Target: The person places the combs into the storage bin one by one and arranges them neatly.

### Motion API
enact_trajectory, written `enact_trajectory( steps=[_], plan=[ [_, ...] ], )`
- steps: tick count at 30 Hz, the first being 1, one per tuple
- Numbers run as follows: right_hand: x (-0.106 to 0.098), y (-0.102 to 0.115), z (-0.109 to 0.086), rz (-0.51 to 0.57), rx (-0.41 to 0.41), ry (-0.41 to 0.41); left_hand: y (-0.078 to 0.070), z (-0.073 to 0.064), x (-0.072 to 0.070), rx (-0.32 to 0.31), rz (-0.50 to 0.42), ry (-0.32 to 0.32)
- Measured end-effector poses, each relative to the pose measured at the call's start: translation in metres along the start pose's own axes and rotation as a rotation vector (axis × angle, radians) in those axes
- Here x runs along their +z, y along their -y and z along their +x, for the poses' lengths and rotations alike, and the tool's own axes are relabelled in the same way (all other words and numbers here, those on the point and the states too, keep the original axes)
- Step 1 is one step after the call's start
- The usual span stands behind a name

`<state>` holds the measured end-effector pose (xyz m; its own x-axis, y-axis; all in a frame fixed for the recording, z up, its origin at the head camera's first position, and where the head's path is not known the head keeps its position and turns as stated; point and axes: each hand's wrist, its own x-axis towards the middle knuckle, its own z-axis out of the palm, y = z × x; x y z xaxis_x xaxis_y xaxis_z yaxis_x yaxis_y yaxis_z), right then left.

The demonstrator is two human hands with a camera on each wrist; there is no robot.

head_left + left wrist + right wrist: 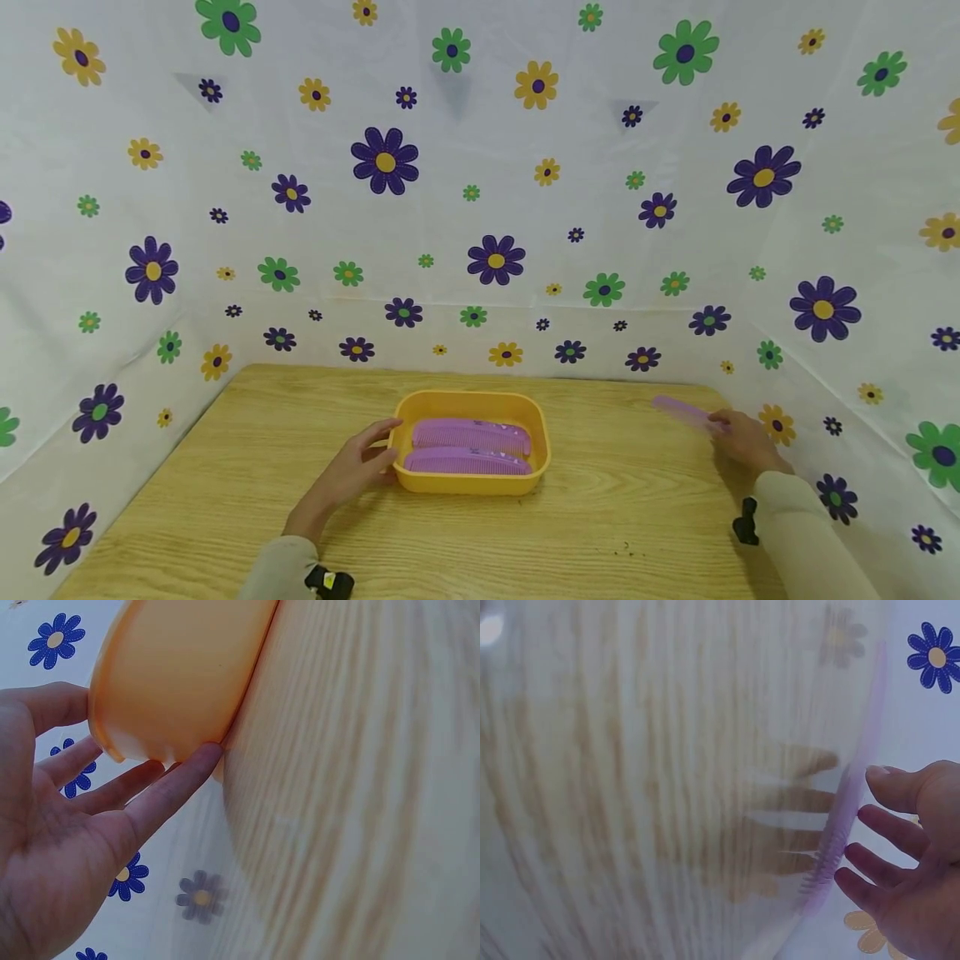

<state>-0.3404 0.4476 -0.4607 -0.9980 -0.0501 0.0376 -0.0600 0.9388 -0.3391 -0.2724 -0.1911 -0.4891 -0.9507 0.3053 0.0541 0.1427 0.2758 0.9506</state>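
Observation:
A yellow plastic basket [471, 483] stands on the table with two purple combs inside, a farther comb [471, 435] and a nearer comb [467, 460], lying side by side. At its left end my left hand [348, 471] touches the rim and outer wall with fairly straight, spread fingers; these fingers [176, 787] also show in the left wrist view. Off to the right, my right hand [746, 442] holds another purple comb [684, 410] by its right end, teeth towards me. That comb [844, 817] is blurred against the fingertips in the right wrist view.
The wood-grain table [600, 500] reaches back to a white flowered sheet [465, 217], which also hangs at both sides. My right hand is close to the right-hand sheet [885, 433]. A few dark specks [628, 548] lie near the front.

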Motion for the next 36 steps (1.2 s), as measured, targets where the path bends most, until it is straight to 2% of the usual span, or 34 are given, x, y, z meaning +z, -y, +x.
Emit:
enact_trajectory(
  steps=[7,13,20,25,30,33,36],
  plan=[
    [-0.001,-0.004,0.002,-0.044,0.045,0.015,-0.001,0.000,0.000,-0.009,0.002,-0.006],
    [-0.002,-0.008,0.001,-0.002,0.086,0.054,-0.001,0.001,-0.001,-0.019,-0.004,-0.013],
    [-0.005,-0.003,-0.001,-0.012,0.044,0.092,0.000,0.001,0.000,-0.015,-0.005,-0.006],
    [-0.005,0.003,-0.007,0.051,0.012,0.090,-0.001,0.000,0.001,-0.017,-0.003,-0.011],
    [-0.008,0.014,-0.013,0.167,0.068,0.140,-0.002,0.000,0.001,-0.024,-0.007,-0.014],
    [-0.010,0.019,-0.013,0.193,0.047,0.115,-0.002,0.000,0.001,-0.023,-0.012,-0.011],
    [-0.009,0.023,-0.008,0.174,-0.025,0.044,-0.001,0.000,0.000,-0.024,-0.018,-0.010]
  ],
)
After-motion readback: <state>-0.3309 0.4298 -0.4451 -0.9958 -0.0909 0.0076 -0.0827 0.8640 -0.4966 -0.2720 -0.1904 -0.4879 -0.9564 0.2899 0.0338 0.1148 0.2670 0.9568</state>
